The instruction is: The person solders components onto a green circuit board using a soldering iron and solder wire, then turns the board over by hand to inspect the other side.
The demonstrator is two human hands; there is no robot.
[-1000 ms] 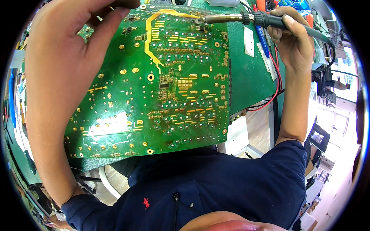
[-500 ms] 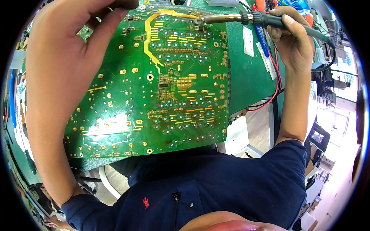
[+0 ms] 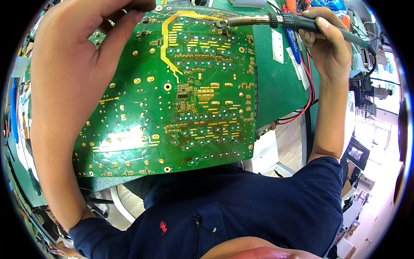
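A large green circuit board (image 3: 142, 103) with gold pads and tracks lies in front of me. My right hand (image 3: 330, 41) is closed round the dark handle of a soldering iron (image 3: 297, 21). The iron points left, and its tip meets the board's upper right part, near a thick gold track (image 3: 165, 47). At the upper left my left hand (image 3: 101, 30) is closed in a pinch on a thin strand of solder wire (image 3: 181, 15), which runs right toward the iron's tip. Part of this hand's fingertips is cut off by the frame's upper edge.
A green mat (image 3: 276, 93) covers the table under the board. Right of the board lie a blue pen-like tool (image 3: 292, 46), white strips (image 3: 277, 46) and red and black test leads (image 3: 311, 93). The iron's cable (image 3: 371, 60) loops at far right. Another person's hand (image 3: 64, 249) shows at lower left.
The iron's tip has shifted very slightly on the board, and my left hand has moved a trifle to the right. Both grips stay the same.
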